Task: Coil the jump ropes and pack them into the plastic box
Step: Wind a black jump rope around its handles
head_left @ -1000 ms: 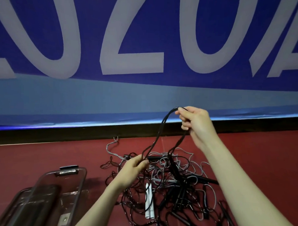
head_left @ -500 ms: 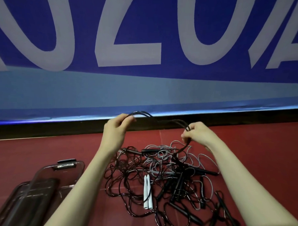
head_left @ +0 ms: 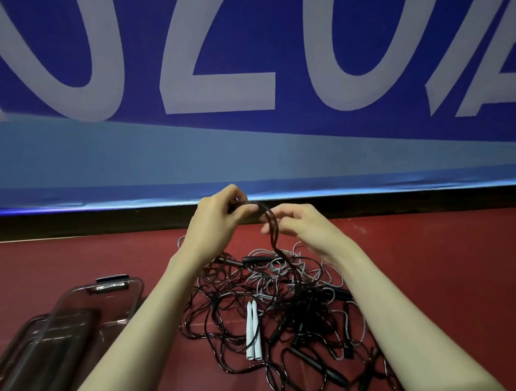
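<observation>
Head view: both hands have closed together on one raised loop of black jump rope above the pile.

Left hand [head_left: 217, 220] grips the top of the black rope [head_left: 271, 228] with curled fingers; right hand [head_left: 301, 226], well apart from it half a second ago, now sits just beside it, fingertips pinching the same bundled strands. The rope hangs from the hands down into the tangled pile of black and grey ropes [head_left: 290, 309] on the red floor [head_left: 425, 261], white handles [head_left: 252, 331] lying among them. Clear plastic box [head_left: 77, 314] stands left of the pile, unmoved, against its lid.
</observation>
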Motion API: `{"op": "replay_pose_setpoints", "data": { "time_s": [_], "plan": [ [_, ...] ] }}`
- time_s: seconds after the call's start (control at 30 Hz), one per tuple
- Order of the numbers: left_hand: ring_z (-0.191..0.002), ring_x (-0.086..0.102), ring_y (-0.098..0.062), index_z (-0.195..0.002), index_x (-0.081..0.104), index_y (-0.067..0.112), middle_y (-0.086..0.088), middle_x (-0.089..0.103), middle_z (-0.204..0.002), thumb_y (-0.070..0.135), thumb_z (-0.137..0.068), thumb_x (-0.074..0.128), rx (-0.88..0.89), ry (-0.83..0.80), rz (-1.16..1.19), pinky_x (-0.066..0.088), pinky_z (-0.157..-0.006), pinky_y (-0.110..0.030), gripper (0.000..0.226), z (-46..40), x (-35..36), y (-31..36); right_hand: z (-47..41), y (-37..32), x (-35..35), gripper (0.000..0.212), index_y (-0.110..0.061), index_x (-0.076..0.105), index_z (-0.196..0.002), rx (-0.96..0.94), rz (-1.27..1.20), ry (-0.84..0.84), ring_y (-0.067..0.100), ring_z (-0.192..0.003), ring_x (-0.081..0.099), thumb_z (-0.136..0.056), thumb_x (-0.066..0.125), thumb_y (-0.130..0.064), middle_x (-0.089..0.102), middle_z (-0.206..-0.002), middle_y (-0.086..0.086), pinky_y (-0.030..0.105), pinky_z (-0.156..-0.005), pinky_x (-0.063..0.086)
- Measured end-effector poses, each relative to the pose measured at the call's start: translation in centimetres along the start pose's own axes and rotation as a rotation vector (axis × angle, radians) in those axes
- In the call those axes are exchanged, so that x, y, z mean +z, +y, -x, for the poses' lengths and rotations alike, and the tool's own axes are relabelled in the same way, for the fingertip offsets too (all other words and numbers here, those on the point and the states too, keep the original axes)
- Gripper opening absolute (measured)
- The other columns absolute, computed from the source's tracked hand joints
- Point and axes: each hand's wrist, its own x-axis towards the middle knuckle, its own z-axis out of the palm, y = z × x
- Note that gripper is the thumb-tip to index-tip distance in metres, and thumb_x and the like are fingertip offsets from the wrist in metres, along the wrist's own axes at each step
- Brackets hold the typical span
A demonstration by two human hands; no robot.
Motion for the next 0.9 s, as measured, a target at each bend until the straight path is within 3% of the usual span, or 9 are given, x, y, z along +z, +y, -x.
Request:
{"op": "replay_pose_setpoints", "data": {
  "time_s": [0.1,0.2,0.3,0.4,0.53,0.63,0.77,0.83,0.9],
  "plan": [
    [-0.058,0.043,-0.006,-0.077,0.055,0.022,0.008,0.054,-0.063,0.033,-0.087,0.068,-0.007,-0.030,0.039,0.033,-0.056,-0.022,0.020,0.3,0.1,-0.7,0.0,-1.0,0.0,0.023,-0.003,0.066,-0.084,0.084,-0.214,-0.089,0.018,-0.057,0.052,-0.093,0.047,-0.009,0.056,-0.066,0.007,0.025,-0.063,0.046],
    [-0.059,0.046,-0.003,-0.084,0.057,0.019,0.004,0.060,-0.068,0.028,-0.088,0.068,-0.006,-0.147,0.068,0.037,-0.059,-0.020,0.015,1.0,0.9,-2.5,0.2,-1.9,0.2,0.036,-0.007,0.059,-0.073,0.098,-0.182,-0.062,0.009,-0.047,0.027,-0.099,0.050,-0.029,0.040,-0.058,0.003,0.017,-0.042,0.027],
    [-0.059,0.045,-0.004,-0.074,0.049,0.025,0.006,0.056,-0.067,0.021,-0.089,0.067,-0.041,-0.261,0.010,0.039,-0.060,-0.026,0.024,2.8,2.3,-5.9,0.4,-2.9,-0.1,0.036,-0.010,0.049,-0.068,0.035,-0.107,0.068,0.004,-0.036,0.022,-0.100,0.051,-0.026,0.031,-0.043,-0.010,0.015,-0.038,0.021],
    [-0.074,0.060,-0.009,-0.076,0.057,0.021,0.004,0.064,-0.078,0.015,-0.088,0.067,-0.182,-0.204,0.059,0.047,-0.071,-0.034,0.017,5.1,3.5,-9.6,0.5,-3.1,-0.6,0.037,-0.011,0.048,-0.067,-0.001,-0.124,0.127,0.005,-0.035,0.022,-0.100,0.051,-0.026,0.031,-0.044,-0.010,0.016,-0.038,0.022],
    [-0.088,0.058,-0.023,-0.079,0.062,0.018,0.000,0.061,-0.085,0.031,-0.089,0.066,-0.464,-0.273,-0.082,0.045,-0.084,-0.039,0.016,8.0,4.5,-14.7,0.6,-3.6,-0.6,0.037,-0.011,0.045,-0.066,-0.020,-0.259,0.195,0.005,-0.034,0.019,-0.100,0.049,-0.024,0.027,-0.044,-0.008,0.017,-0.038,0.017],
    [-0.077,0.057,-0.021,-0.069,0.056,0.023,0.003,0.061,-0.073,0.021,-0.092,0.059,-0.601,-0.257,-0.076,0.045,-0.073,-0.032,0.024,10.7,4.7,-16.7,0.4,-3.9,-1.0,0.037,-0.011,0.043,-0.065,-0.016,-0.332,0.274,0.005,-0.033,0.017,-0.100,0.048,-0.022,0.025,-0.041,-0.010,0.015,-0.039,0.014],
    [-0.071,0.060,-0.022,-0.077,0.056,0.008,-0.007,0.068,-0.073,0.016,-0.100,0.043,-0.773,0.011,0.314,0.047,-0.062,-0.025,0.028,10.5,3.9,-15.7,0.3,-3.0,-0.7,0.037,-0.011,0.043,-0.066,0.031,-0.324,0.344,0.006,-0.034,0.018,-0.101,0.048,-0.022,0.025,-0.042,-0.009,0.017,-0.039,0.013],
    [-0.052,0.053,-0.020,-0.073,0.048,0.009,-0.008,0.054,-0.060,0.022,-0.103,0.038,-0.807,0.111,0.427,0.043,-0.050,-0.022,0.034,8.5,2.8,-14.3,0.1,-2.7,-0.7,0.037,-0.012,0.044,-0.067,0.027,-0.327,0.409,0.007,-0.035,0.018,-0.101,0.047,-0.023,0.025,-0.043,-0.008,0.018,-0.039,0.015],
    [-0.039,0.043,-0.013,-0.084,0.051,0.003,-0.006,0.041,-0.058,0.025,-0.104,0.035,-0.764,0.160,0.441,0.036,-0.039,-0.019,0.034,6.3,1.5,-12.3,-0.2,-2.6,-1.0,0.036,-0.012,0.044,-0.069,0.012,-0.301,0.473,0.007,-0.035,0.019,-0.102,0.045,-0.024,0.026,-0.044,-0.007,0.018,-0.038,0.016]
  ]
}}
